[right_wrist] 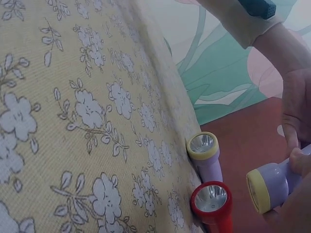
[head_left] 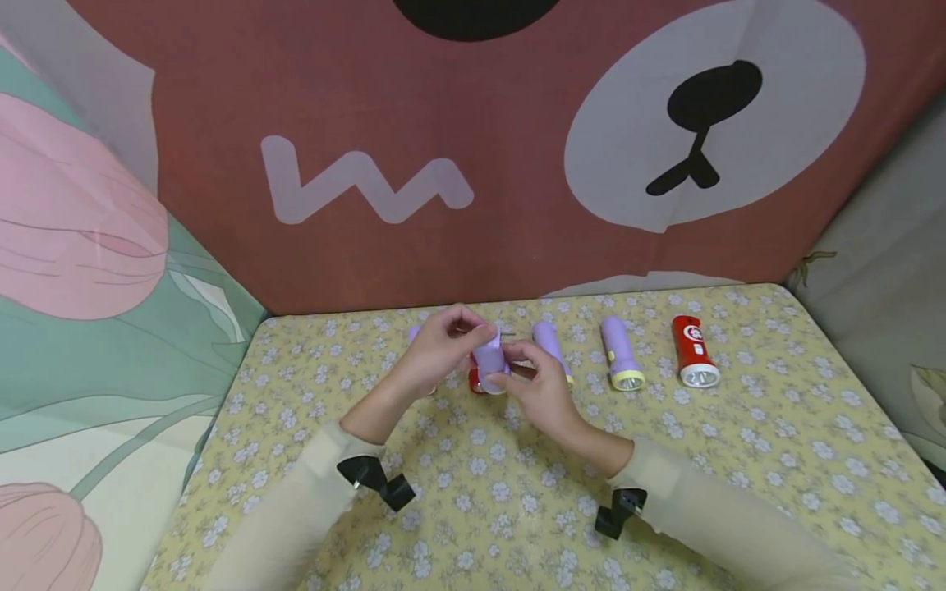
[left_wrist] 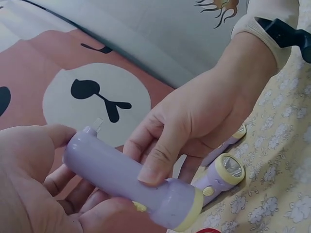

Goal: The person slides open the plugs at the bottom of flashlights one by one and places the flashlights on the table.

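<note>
A purple flashlight [head_left: 489, 359] with a yellow rim is held between both hands above the table. At its tail, my left hand [head_left: 442, 351] pinches the end with thumb and fingers. My right hand [head_left: 543, 390] grips the barrel nearer the head; its thumb [left_wrist: 158, 162] lies along the side in the left wrist view. A small clear tab [left_wrist: 99, 124] sticks out from the tail end. On the underside shows a yellow switch [left_wrist: 139, 207]. The lens end [right_wrist: 257, 191] points toward the table side in the right wrist view.
Several flashlights lie in a row at the back: a purple one [head_left: 414, 333] partly behind the left hand, a red one [right_wrist: 212, 199] behind the held one, purple ones [head_left: 548, 338] [head_left: 617, 341] and a red one [head_left: 687, 336] rightward. A printed cloth wall [head_left: 517, 246] borders the flowered tablecloth [head_left: 488, 509].
</note>
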{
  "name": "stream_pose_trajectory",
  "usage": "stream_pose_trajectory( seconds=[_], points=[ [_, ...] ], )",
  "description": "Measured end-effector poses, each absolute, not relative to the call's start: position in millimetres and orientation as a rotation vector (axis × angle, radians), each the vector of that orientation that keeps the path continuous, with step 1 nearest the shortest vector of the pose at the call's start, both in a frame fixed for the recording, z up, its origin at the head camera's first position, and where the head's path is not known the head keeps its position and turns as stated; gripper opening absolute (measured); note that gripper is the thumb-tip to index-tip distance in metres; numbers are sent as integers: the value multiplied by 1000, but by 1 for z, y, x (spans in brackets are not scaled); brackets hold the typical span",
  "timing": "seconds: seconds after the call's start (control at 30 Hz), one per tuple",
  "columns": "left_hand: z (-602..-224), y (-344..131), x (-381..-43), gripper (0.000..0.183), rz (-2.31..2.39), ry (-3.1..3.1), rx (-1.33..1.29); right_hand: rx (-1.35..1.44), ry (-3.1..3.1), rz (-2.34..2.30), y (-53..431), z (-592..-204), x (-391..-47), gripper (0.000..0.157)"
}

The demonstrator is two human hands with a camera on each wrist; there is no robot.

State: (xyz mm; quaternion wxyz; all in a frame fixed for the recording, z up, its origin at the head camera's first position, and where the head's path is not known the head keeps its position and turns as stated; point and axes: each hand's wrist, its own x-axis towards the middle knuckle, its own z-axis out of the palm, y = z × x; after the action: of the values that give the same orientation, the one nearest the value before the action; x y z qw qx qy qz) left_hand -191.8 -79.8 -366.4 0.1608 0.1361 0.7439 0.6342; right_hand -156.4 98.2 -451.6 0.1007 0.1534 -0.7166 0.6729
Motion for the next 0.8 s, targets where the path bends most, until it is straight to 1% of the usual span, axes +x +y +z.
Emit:
stream_pose_trajectory(
  seconds=[0.2, 0.4, 0.8],
  points=[
    [-370, -86, -191, 29, 1815, 2111, 434, 457, -2106, 2040, 99, -451, -156, 33],
    [-374, -92, -191, 37, 1816, 2122, 532, 440, -2113, 2077, 99, -450, -157, 32],
    [-385, -96, -194, 41, 1745, 2326, 801, 474, -2148, 2080, 100, -450, -157, 33]
  ],
)
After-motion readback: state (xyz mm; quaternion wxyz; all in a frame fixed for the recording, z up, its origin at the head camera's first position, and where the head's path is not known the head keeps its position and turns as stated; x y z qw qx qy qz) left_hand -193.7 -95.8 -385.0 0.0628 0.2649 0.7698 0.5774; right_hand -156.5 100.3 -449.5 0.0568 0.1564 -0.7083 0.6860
